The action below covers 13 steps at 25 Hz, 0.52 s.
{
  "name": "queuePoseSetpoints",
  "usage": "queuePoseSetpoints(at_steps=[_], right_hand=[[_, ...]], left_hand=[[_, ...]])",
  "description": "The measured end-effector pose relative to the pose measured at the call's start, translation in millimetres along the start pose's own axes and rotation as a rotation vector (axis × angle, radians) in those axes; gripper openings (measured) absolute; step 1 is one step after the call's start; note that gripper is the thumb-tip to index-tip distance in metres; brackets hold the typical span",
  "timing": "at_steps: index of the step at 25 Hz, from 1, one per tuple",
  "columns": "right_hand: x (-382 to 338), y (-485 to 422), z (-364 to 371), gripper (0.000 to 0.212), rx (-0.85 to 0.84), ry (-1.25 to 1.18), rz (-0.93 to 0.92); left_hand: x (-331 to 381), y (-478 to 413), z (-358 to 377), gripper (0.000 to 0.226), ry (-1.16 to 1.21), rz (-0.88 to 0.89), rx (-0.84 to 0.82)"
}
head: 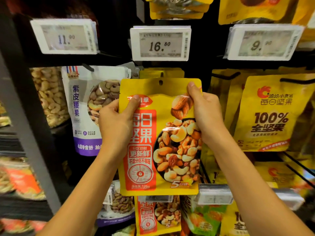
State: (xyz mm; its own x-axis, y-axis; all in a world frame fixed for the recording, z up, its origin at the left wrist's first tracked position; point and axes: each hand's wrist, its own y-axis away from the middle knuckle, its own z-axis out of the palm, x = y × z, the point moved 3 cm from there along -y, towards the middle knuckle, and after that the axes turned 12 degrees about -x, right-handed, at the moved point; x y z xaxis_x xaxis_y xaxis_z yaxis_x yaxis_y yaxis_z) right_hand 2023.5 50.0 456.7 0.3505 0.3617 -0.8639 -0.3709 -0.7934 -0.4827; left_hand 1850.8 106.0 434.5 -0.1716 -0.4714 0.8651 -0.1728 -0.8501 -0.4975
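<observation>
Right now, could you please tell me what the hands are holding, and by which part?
Both hold the yellow nut pouch: the left hand grips its upper left edge, the right hand its upper right edge.

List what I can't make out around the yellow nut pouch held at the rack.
Head view only:
- Fingers of the left hand and right hand: behind the yellow nut pouch; only the thumbs show.
- Pouches hanging behind it: covered by it except their top strip.
- Small print on the 16.80 price tag: blurred.
- Top-row pouches: cut off by the upper edge.
</observation>
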Motion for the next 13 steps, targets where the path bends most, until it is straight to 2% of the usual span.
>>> queuePoseSetpoints(at_steps=[13], right_hand=[[6.6,-10.4,1.8,0.059,0.008,-0.004,0.041]], left_hand=[[3.6,-5.4,0.6,0.023,-0.086,-0.045,0.018]])
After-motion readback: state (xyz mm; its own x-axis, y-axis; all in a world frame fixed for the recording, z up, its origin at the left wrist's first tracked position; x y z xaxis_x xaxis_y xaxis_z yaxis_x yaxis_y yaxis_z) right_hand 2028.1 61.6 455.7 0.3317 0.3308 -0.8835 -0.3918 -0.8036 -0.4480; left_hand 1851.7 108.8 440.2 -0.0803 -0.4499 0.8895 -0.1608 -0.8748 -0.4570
